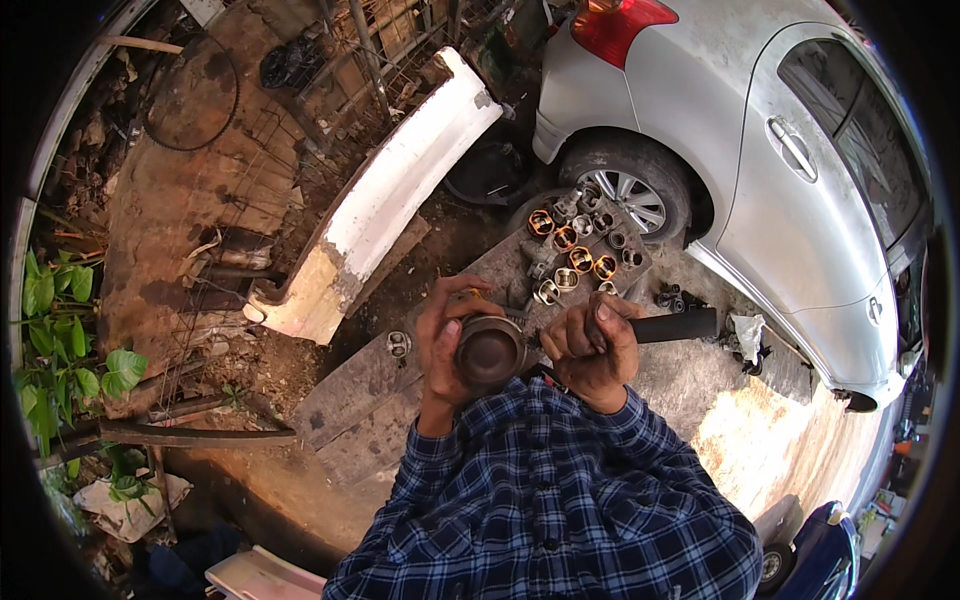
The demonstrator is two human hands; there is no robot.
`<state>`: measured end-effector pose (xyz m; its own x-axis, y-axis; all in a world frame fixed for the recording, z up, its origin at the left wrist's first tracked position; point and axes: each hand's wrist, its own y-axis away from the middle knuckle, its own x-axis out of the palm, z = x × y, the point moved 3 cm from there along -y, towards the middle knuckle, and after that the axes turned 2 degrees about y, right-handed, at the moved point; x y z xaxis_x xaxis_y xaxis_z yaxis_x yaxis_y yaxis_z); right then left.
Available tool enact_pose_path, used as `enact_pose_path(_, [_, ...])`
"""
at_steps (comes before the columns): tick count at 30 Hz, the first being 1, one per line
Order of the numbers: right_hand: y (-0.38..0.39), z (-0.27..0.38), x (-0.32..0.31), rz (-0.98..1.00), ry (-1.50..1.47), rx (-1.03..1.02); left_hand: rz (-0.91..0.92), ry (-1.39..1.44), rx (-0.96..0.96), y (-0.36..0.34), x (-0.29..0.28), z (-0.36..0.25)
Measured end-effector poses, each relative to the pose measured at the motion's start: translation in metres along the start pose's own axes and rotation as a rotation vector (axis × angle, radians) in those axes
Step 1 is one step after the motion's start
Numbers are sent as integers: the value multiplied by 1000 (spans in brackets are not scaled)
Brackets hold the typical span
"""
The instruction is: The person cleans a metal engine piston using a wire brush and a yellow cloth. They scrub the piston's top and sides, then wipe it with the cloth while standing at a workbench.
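Close to my chest, my left hand (pixel 443 345) is wrapped round an engine piston (pixel 490 350) with its dark, round, dirty crown facing up. My right hand (pixel 594 345) is closed on a tool with a thick black handle (pixel 676 326), which sticks out to the right. The tool's working end lies between the hands beside the piston, mostly hidden by my fingers. Beyond my hands several more pistons (pixel 580 259) stand grouped on a grey wooden board (pixel 365 395), some shiny copper-coloured, others silver or dark. One separate piston (pixel 399 344) sits on the board to the left.
A silver car (pixel 690 110) with its rear wheel (pixel 635 200) is at the far right. A long white panel (pixel 390 190) lies across the left, near rusty sheet metal (pixel 190 200) and green plants (pixel 75 340). Small dark parts (pixel 678 298) lie right of the pistons.
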<state>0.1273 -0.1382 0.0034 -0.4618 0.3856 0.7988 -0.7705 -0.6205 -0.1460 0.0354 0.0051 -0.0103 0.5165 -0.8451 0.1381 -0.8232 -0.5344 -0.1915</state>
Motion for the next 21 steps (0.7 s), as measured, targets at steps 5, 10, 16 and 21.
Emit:
enact_pose_path(5, [3, -9, 1, 30, -91, -10, -127, -12, 82, 1, -1, 2])
enact_pose_path(10, [-10, -16, -3, -190, 33, -24, -183, -64, 43, 7, 7, 9])
enact_pose_path(16, [8, -27, 8, 2, 177, -75, -329, -56, 38, 3, -1, 9])
enact_pose_path(21, [-13, -21, -4, -157, 61, -154, -376, 97, 89, 3, -4, 11])
